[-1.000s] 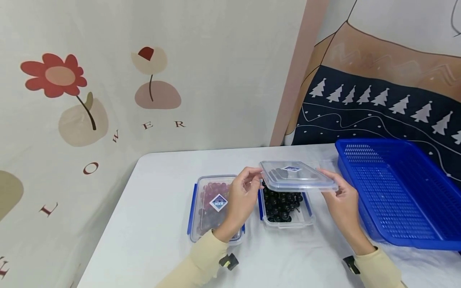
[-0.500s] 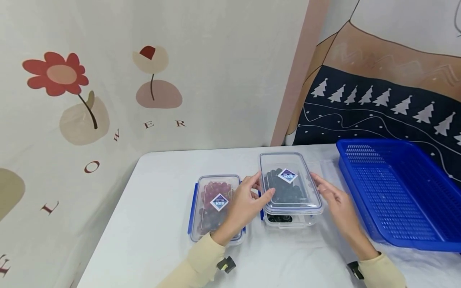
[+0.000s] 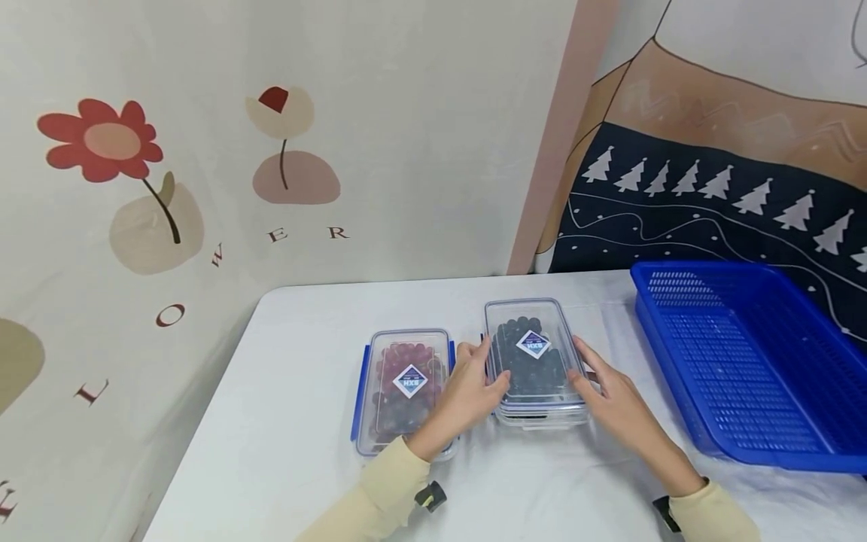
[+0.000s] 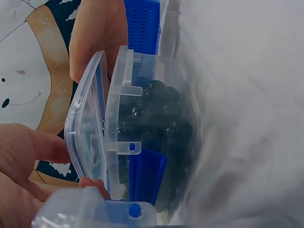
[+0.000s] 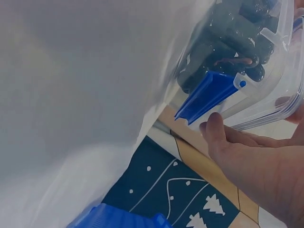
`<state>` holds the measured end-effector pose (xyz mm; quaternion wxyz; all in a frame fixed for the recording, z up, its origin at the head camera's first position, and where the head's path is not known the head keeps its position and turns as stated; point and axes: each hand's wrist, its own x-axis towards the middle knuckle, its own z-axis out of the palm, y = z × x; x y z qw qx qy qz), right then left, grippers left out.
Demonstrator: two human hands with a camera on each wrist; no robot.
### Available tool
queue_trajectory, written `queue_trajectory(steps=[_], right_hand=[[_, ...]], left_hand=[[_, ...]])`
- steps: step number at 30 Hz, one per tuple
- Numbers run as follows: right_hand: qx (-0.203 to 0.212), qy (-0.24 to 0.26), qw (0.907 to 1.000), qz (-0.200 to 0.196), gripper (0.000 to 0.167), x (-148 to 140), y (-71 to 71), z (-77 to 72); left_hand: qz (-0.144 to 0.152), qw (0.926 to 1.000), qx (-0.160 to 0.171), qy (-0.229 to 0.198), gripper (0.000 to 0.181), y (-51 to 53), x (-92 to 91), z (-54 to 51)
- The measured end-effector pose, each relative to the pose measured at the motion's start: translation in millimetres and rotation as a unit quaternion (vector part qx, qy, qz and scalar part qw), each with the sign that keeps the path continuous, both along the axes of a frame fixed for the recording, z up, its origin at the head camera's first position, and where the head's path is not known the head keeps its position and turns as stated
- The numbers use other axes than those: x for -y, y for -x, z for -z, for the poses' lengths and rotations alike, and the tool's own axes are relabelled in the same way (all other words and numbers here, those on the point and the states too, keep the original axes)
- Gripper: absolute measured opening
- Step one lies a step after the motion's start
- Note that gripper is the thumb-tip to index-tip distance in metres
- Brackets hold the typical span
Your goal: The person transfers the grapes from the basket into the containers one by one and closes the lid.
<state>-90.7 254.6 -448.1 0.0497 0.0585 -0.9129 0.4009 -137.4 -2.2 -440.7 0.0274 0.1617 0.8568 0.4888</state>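
Note:
A clear plastic lid (image 3: 533, 345) with a diamond label is over a clear food container (image 3: 543, 424) of dark grapes (image 4: 156, 111). The left wrist view shows a gap between the lid and the container's rim. My left hand (image 3: 469, 382) holds the lid's left edge, thumb on top. At the right edge my right hand (image 3: 612, 395) grips it likewise, its thumb over the near right corner. A blue side latch (image 5: 209, 97) hangs down, unfastened, on the container's right side; another blue latch (image 4: 146, 175) hangs on its left.
Left of my hands stands a second lidded container (image 3: 406, 406), with red and dark grapes under its lid, partly behind my left wrist. A large blue plastic basket (image 3: 759, 376) occupies the table's right side. White cloth covers the table (image 3: 271, 421); a printed wall hanging is behind.
The lid has come down from a tilted position above the grapes to lie nearly flat over the container, shifting slightly left and toward me. My right hand followed and its thumb now overlaps the lid.

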Motion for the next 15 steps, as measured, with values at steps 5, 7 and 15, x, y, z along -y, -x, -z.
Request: queue_trajectory(steps=[5, 7, 15], right_hand=[[0.007, -0.006, 0.9999, 0.004, 0.065, 2, -0.4, -0.8], [0.014, -0.014, 0.9998, 0.010, 0.066, 2, -0.6, 0.7], [0.014, -0.040, 0.9990, 0.013, 0.065, 4, -3.3, 7.0]], left_hand=[[-0.002, 1.0000, -0.005, 0.006, 0.076, 8.0, -5.9, 22.2], [0.000, 0.9999, 0.002, 0.014, 0.075, 7.7, -7.9, 21.2], [0.020, 0.9981, 0.046, 0.037, 0.074, -8.3, -8.1, -9.4]])
